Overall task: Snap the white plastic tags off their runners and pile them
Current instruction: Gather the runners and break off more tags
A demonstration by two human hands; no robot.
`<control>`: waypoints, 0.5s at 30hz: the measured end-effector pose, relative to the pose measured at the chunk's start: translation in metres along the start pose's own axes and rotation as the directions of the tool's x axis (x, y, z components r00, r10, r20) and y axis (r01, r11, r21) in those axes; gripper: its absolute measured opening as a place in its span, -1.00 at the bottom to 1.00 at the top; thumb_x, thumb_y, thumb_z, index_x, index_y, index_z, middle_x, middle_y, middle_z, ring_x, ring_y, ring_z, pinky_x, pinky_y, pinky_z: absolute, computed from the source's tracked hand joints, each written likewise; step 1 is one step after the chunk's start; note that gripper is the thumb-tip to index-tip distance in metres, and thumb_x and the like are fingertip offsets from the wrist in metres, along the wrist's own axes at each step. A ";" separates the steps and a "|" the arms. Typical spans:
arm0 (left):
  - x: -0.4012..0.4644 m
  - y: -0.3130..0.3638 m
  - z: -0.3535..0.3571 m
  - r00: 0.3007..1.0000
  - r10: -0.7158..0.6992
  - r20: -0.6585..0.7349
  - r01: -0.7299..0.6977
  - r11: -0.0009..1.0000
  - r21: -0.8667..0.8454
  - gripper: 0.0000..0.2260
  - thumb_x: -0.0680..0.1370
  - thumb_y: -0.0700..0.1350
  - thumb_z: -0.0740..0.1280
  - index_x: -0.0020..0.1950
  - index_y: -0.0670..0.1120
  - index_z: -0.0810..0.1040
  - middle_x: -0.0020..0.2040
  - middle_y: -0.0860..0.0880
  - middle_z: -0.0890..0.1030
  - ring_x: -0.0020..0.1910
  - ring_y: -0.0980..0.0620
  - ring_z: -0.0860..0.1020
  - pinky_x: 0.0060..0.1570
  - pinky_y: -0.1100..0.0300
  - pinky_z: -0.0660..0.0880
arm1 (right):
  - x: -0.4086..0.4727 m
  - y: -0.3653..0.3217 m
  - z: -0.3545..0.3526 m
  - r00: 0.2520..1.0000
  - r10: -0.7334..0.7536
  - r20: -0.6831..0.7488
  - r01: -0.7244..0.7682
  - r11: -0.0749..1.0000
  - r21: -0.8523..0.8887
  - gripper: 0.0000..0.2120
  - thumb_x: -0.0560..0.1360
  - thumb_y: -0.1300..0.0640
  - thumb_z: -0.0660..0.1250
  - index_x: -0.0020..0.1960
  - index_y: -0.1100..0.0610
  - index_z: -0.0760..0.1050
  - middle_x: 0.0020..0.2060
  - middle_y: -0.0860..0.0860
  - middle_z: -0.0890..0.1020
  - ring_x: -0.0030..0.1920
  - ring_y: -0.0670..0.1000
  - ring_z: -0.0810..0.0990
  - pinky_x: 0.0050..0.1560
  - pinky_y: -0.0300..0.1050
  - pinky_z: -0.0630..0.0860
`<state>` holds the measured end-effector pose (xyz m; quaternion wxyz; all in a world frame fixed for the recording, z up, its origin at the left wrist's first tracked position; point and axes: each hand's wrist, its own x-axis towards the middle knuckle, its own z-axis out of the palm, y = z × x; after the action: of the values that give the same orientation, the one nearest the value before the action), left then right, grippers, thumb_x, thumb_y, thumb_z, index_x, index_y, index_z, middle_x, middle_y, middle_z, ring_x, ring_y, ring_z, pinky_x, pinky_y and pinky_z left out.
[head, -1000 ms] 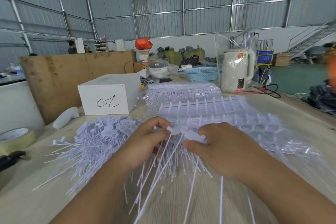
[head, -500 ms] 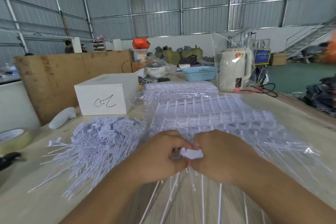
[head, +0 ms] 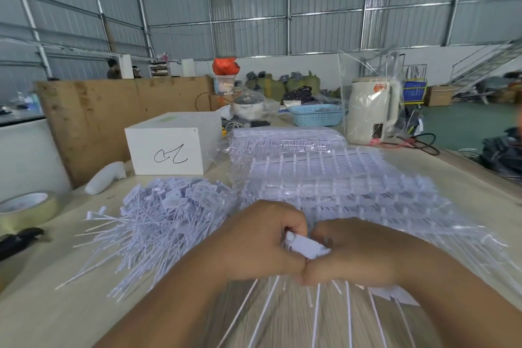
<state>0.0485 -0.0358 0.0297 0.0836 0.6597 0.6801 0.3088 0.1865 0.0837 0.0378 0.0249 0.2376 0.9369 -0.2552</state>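
Because opposite ends needed bracing for a snap, a white tag [head: 306, 246] was pinched between the left hand [head: 262, 243] and right hand [head: 358, 251], knuckles touching, with the loose pile [head: 166, 215] kept left of the grip.

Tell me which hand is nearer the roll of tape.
Left. The left hand sits mid-table, on the same side as the roll of tape at the left edge; the right hand lies beyond it, farther right.
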 end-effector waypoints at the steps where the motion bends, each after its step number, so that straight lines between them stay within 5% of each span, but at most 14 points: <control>1: 0.000 0.001 -0.001 1.000 -0.005 0.007 0.005 1.000 -0.024 -0.87 0.23 -0.08 0.42 -0.34 0.08 0.49 -0.32 0.15 0.50 -0.34 0.24 0.43 -0.29 0.17 0.39 | 0.000 0.000 0.000 1.000 -0.015 0.018 0.014 0.999 0.030 -0.34 0.01 -0.44 0.37 -0.08 0.01 0.52 -0.29 -0.13 0.49 -0.28 -0.09 0.46 -0.21 -0.11 0.30; 5: -0.001 -0.001 -0.003 0.999 -0.054 -0.005 0.053 0.988 -0.148 -0.88 0.26 -0.13 0.40 -0.36 0.07 0.51 -0.37 0.14 0.47 -0.37 0.19 0.41 -0.33 0.21 0.31 | 0.001 0.000 -0.003 0.995 -0.065 0.075 0.052 0.985 0.163 -0.38 0.06 -0.44 0.41 -0.05 -0.05 0.57 -0.16 -0.18 0.60 -0.10 -0.13 0.57 -0.01 -0.12 0.41; 7: -0.002 -0.005 -0.005 0.995 -0.099 -0.028 0.090 0.972 -0.219 -0.89 0.28 -0.14 0.38 -0.36 0.06 0.50 -0.40 0.12 0.44 -0.38 0.16 0.39 -0.34 0.22 0.27 | -0.001 -0.002 -0.005 0.983 -0.141 0.113 0.113 0.967 0.228 -0.38 0.11 -0.50 0.39 0.01 -0.13 0.59 -0.04 -0.19 0.65 0.05 -0.13 0.61 0.23 -0.01 0.45; 9: -0.003 -0.010 -0.010 0.987 -0.145 -0.068 0.120 0.951 -0.286 -0.90 0.30 -0.11 0.37 -0.37 0.04 0.48 -0.42 0.09 0.40 -0.40 0.11 0.35 -0.35 0.20 0.21 | -0.005 -0.005 -0.007 0.976 -0.200 0.083 0.169 0.943 0.288 -0.32 0.10 -0.58 0.34 -0.01 -0.12 0.60 -0.05 -0.13 0.66 0.06 -0.07 0.62 0.27 0.11 0.44; 15: -0.003 -0.022 -0.022 0.920 -0.280 -0.276 0.120 0.868 -0.482 -0.85 0.39 -0.09 0.34 -0.38 -0.03 0.45 -0.40 -0.03 0.39 -0.42 0.05 0.35 -0.38 0.24 0.25 | -0.007 -0.006 -0.010 0.962 -0.126 -0.244 0.211 0.908 0.362 -0.32 0.14 -0.57 0.33 -0.28 0.07 0.53 -0.46 -0.15 0.55 -0.42 -0.15 0.50 -0.22 -0.13 0.36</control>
<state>0.0192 -0.0442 0.0344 0.1505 0.4838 0.6581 0.5570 0.1913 0.0814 0.0507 -0.1459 0.1820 0.8828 -0.4078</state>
